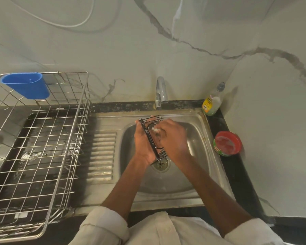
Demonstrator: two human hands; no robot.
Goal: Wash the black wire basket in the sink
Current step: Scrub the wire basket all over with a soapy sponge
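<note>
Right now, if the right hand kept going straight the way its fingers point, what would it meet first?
The right hand points up and left, into the black wire basket that the left hand grips over the sink. It would meet the basket's wires first; it looks to be touching them already, though depth is unclear.

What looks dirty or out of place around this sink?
Brownish stains line the sink rim around the tap. The red soap tub sits open, without a lid. The dish rack is empty apart from a blue cup.
</note>
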